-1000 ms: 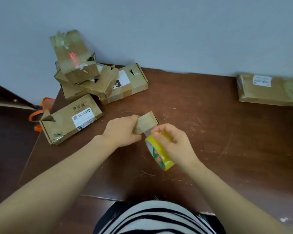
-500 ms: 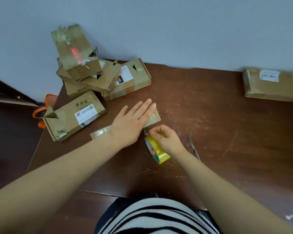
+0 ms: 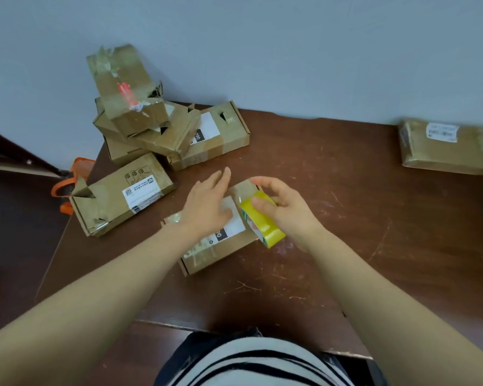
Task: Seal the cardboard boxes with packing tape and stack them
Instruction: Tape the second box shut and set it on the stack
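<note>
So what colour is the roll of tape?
Yellow tape roll, red-green print on its side; head view.

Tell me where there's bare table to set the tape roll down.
For the tape roll: bare table between the box being taped and the lone box far right; also the near strip. Crowded far left: box pile and labelled box.

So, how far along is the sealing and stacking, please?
Done: boxes heaped in the far-left pile, the top one showing tape. In hand: the left hand presses flat on the middle box while the right hand holds the yellow tape roll at its far end. Left: the flap-up box beside the pile looks unsealed, and the lone box far right is unstacked.
</note>
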`<state>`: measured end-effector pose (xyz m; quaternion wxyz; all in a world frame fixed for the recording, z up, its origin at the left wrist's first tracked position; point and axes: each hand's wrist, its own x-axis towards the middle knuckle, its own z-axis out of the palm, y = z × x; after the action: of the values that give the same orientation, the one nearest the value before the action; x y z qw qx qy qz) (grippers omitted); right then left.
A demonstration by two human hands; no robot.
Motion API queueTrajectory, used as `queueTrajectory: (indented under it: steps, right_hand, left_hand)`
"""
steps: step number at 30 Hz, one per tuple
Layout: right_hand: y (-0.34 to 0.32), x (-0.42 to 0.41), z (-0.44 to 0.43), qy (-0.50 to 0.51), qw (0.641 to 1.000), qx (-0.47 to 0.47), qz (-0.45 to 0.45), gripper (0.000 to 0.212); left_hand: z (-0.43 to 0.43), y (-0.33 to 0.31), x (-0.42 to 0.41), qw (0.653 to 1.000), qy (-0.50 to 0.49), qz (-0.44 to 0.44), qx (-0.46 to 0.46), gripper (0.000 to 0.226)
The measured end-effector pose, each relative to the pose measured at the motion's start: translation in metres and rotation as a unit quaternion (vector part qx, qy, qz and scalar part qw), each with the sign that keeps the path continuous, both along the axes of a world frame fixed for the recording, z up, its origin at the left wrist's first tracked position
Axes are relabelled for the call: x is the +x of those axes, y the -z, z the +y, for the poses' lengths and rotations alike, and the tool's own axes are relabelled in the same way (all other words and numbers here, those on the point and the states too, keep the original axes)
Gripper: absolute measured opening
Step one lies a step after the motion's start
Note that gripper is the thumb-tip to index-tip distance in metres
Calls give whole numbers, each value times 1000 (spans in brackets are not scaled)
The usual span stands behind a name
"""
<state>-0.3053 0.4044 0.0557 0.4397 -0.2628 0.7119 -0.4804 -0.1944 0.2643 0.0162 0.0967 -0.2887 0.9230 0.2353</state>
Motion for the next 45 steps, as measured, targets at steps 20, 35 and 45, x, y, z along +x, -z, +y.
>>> queueTrajectory:
  steps: [20,35,45]
  right_hand:
    - [37,40,43,104,981,163,-21,17]
    - [46,13,19,86,962,237,-102,18]
    - [55,15,18,73,968,208,-122,7]
  left_hand:
    - [43,47,17,989,2,-116,-94,113]
    - [50,38,-57,985,38,-1,-169,60]
    - [27,55,-11,988,80,-30,-128,91]
